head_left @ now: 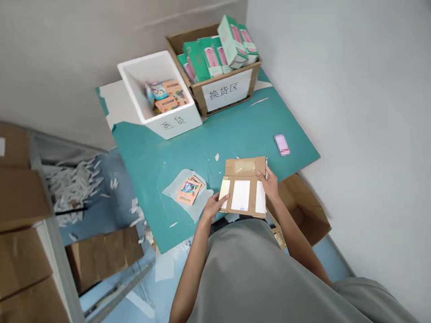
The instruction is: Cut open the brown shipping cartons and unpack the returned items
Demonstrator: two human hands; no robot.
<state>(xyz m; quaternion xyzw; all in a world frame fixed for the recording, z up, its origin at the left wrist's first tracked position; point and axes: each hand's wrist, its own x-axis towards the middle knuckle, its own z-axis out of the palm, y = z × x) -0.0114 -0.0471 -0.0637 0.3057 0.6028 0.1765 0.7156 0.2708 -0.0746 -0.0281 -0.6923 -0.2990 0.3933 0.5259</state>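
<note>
Between my hands, at the near edge of the table, is a flattened cardboard box (252, 197) with white and pale yellow labels and clear tape on its flap. My left hand (214, 206) grips its lower left side, thumb on top. On its right side, my right hand (268, 180) has closed round the edge. To the left, small orange picture packs (189, 192) lie on a sheet of white wrapping (171, 190), apart from both hands. A blurred pink object (282, 145) lies on the table at the right.
The green table (235, 125) bears a white foam box (173, 125) of orange packs and a cardboard carton (198, 96) of green and pink boxes. An open carton (305, 211) stands below the table's right edge. Cartons (23, 197) fill a shelf at left; paper scraps (72, 184) lie beyond.
</note>
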